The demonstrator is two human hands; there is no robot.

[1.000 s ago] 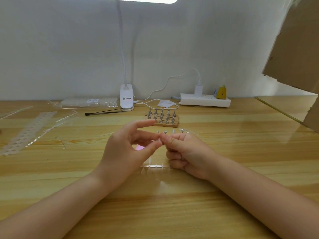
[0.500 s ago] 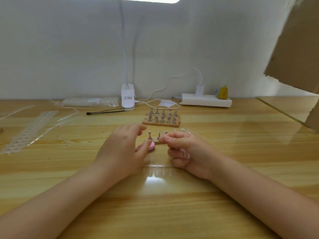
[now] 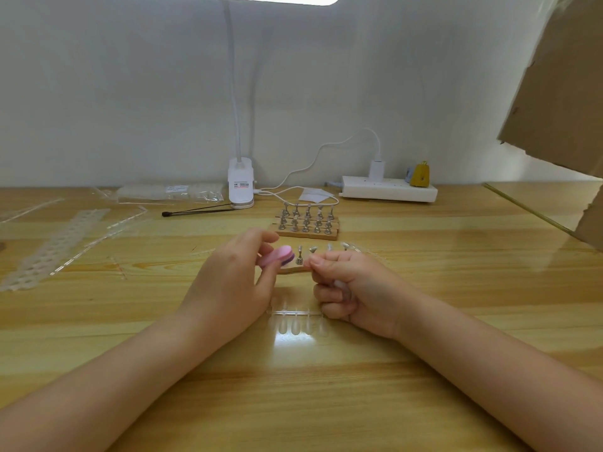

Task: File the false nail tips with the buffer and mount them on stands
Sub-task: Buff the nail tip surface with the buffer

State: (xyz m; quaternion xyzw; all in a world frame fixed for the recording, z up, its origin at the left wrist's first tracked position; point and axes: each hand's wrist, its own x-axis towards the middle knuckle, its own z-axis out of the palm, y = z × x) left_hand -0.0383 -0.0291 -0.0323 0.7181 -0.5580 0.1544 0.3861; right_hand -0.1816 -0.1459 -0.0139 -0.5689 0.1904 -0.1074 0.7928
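1. At the far left of the frame, clear perforated plastic strips [image 3: 55, 246] lay flat on the wooden table [image 3: 326, 402], with a clear packet [image 3: 169, 192] behind them toward the upper left of the tabletop.
2. A thin black-tipped stick [image 3: 195, 211] lay just left of the white lamp base [image 3: 241, 184], which stood against the wall left of centre.
3. My left hand [image 3: 228, 288] sat left of centre, fingers curled, pinching the pink buffer [image 3: 277, 256] between thumb and fingertips.
4. Just right of the buffer, a small wooden bar of metal stands [image 3: 298, 256] stood between my two hands; its lower edge was partly hidden behind them.
5. Behind it, at centre, a fuller wooden block of stands [image 3: 306, 223] stood apart.
6. Low at centre, a clear strip of nail tips [image 3: 297, 318] lay on the table between my wrists.
7. My right hand [image 3: 352, 288] was curled right of centre, thumb and forefinger pressed together; what they pinched was too small for me to tell.
8. At the upper right, a white power strip [image 3: 388, 192] lay by the wall, with brown cardboard [image 3: 561, 93] at the right edge.
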